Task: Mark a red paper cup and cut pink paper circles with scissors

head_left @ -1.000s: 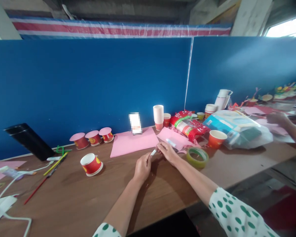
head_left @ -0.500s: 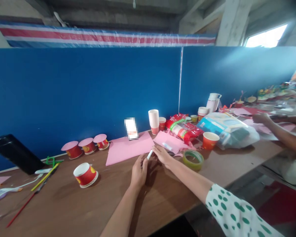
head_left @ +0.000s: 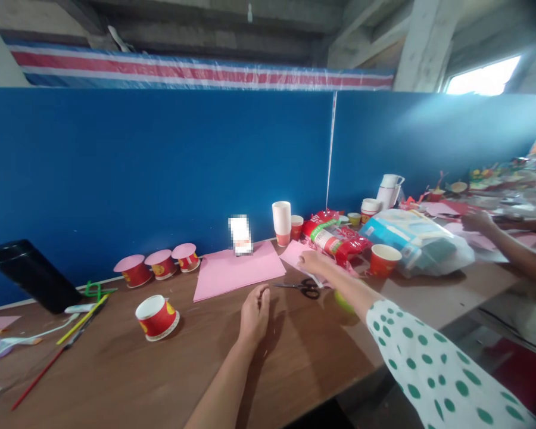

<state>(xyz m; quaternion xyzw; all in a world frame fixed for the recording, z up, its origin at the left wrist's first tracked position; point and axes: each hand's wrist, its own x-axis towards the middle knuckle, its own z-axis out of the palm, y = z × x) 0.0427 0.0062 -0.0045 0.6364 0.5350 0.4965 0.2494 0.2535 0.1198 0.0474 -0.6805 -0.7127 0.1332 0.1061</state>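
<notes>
My left hand (head_left: 254, 313) rests on the brown table (head_left: 116, 369) with its fingers stretched forward and nothing in it. My right hand (head_left: 315, 262) reaches further back and lies on a small pink sheet (head_left: 292, 251), fingers stretched to the left, beside a red packet (head_left: 335, 235). Black-handled scissors (head_left: 302, 288) lie on the table between my two hands. A green tape roll (head_left: 343, 301) is partly hidden under my right forearm. A large pink sheet (head_left: 236, 269) lies just beyond my left hand. The white stick seen earlier is out of sight.
Red paper cups stand around: one (head_left: 156, 317) at front left, three pink-topped ones (head_left: 158, 265) by the blue partition (head_left: 161, 167), one (head_left: 384, 260) near a plastic bag (head_left: 417, 238). Sticks and pencils (head_left: 78, 325) lie at left. Another person's hand (head_left: 477, 221) works at right.
My hands have parted: the right one moved back onto the small pink sheet, the left stayed and flattened. The white stick between them is gone and the scissors now show.
</notes>
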